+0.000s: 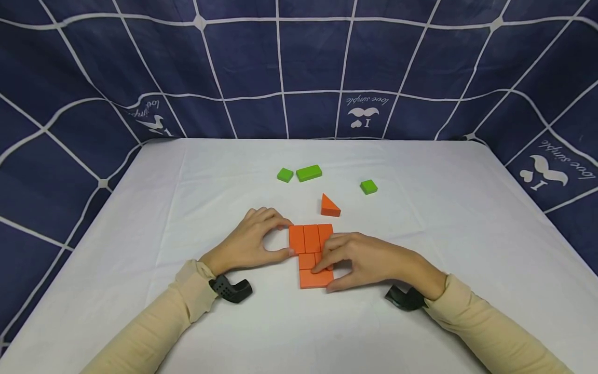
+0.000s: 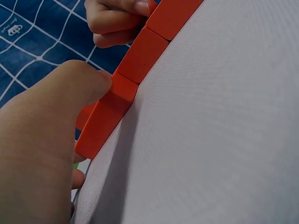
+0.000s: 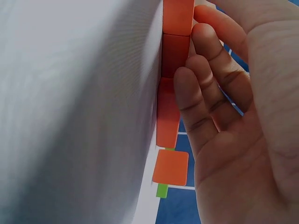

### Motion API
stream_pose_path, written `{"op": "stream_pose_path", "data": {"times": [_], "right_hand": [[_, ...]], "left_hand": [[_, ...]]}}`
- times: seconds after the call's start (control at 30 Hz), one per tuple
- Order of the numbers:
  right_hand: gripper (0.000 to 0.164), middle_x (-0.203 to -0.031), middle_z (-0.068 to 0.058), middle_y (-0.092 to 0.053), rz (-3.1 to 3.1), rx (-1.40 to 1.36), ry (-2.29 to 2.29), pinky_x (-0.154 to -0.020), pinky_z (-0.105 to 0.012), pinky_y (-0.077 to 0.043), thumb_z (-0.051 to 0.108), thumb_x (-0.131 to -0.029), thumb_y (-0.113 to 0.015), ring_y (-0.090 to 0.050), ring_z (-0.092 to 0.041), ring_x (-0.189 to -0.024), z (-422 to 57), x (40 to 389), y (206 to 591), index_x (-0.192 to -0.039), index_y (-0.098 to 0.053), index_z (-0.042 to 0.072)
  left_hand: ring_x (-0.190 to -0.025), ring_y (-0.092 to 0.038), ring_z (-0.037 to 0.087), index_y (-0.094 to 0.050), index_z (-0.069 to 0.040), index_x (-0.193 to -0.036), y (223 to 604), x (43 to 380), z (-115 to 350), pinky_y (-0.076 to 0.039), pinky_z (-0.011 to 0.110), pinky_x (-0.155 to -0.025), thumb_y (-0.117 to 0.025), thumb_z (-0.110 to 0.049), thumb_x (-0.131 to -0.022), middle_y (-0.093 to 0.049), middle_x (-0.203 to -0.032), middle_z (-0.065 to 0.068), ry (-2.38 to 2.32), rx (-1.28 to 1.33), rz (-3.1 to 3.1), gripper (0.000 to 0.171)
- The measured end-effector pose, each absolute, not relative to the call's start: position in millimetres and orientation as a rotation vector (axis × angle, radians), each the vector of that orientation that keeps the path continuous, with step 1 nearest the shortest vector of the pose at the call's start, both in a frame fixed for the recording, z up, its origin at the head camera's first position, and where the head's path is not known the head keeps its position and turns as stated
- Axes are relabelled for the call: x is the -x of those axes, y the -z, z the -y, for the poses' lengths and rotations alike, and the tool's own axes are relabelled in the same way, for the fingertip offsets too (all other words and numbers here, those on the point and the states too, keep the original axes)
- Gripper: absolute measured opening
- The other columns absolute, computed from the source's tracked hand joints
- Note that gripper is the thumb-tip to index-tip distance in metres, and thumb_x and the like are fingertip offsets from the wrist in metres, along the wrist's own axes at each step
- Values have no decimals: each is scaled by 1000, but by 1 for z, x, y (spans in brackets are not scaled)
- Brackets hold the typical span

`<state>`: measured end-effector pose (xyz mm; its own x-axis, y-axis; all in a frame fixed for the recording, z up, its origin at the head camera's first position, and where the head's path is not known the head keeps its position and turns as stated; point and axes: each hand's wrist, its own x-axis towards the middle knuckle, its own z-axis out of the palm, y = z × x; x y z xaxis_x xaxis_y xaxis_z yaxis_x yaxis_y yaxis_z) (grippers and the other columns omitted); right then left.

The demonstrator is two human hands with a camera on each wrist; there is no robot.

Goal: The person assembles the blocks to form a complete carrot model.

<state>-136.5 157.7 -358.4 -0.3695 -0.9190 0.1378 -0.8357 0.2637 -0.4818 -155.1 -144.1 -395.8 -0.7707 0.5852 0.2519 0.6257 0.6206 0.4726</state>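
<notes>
- Head view: an assembly of orange blocks (image 1: 311, 239) lies on the white cloth (image 1: 233, 332), between the two hands, with an orange triangle (image 1: 330, 206) apart beyond it and three green pieces (image 1: 309, 173) farther off
- Left hand (image 1: 254, 239): thumb and index finger pinch the left block (image 1: 296, 240) at its near and far edges
- Right hand (image 1: 364, 257): fingers curl over the bottom block (image 1: 310, 280), thumb at its near right corner; how firmly they squeeze, I cannot tell
- Closing the seams well probably calls for light, level pressure from both sides, since a hard push from one could skew the upper row
- The right fingers hide part of the middle pieces and the upper row's right end, so their fit is hard to judge
- In the right wrist view the thumb's tip is cut off
</notes>
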Motion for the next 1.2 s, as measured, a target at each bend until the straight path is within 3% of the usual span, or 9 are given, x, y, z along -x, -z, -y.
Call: {"op": "stream_pose_path", "data": {"times": [0.53, 0.83, 1.2], "right_hand": [[32, -102, 16, -65, -2346, 1554, 811, -88, -23, -50, 45, -90, -79, -57, 0, -96, -158, 137, 357, -117, -76, 27], [24, -94, 16, -65, -2458, 1469, 1002, -82, -26, -51, 28, -91, -80, -59, -4, -90, -161, 146, 358, -114, -77, 23], [28, -106, 5, -74, -2821, 1325, 1102, -77, -29, -51, 14, -89, -81, -61, -15, -95, -164, 159, 359, -116, -77, 13]], "left_hand": [[-104, -51, 9, -69, -21, -124, 396, 155, 143, -35, 36, -93, -78, -53, -83, -59, -107, -11, 854, 1035, 2750, 53], [-105, -51, 9, -69, -21, -124, 396, 155, 144, -35, 36, -93, -78, -54, -83, -59, -107, -12, 849, 1045, 2745, 54], [-105, -51, 9, -69, -21, -124, 396, 155, 144, -35, 37, -93, -78, -54, -84, -60, -108, -11, 850, 1043, 2743, 53]]}}
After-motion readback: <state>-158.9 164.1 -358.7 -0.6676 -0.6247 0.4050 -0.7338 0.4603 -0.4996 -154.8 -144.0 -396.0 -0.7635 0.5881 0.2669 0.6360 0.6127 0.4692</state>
